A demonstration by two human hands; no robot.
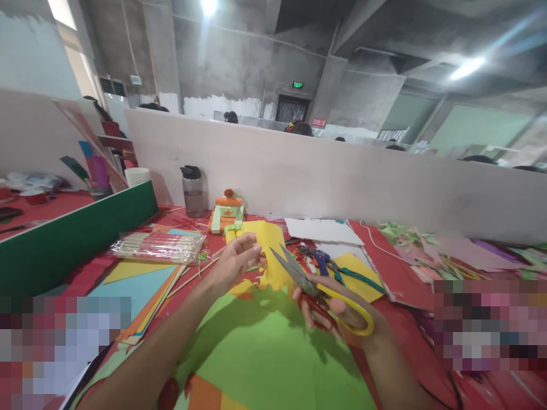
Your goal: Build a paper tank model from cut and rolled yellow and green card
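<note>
My right hand (pixel 320 307) grips a large pair of scissors (pixel 301 276) with one yellow and one red handle loop. Their blades are parted and point up and left at a sheet of yellow paper (pixel 273 239). Fingers curled, my left hand (pixel 241 259) pinches at the left edge of that paper; the exact grip is partly hidden. Ragged cuts show along the paper's lower edge. Beneath both hands lies a big green sheet (pixel 265 347). Small orange and yellow scraps (pixel 242 288) rest at its far edge.
Behind my hands stand a paper model (pixel 227 212) and a water bottle (pixel 192 191), before a white partition (pixel 342 176). Wrapped sticks (pixel 158 246) and coloured sheets (pixel 137 282) lie left. Teal-handled pliers (pixel 361 277), white boards (pixel 323 230) and paper scraps (pixel 404 236) are right.
</note>
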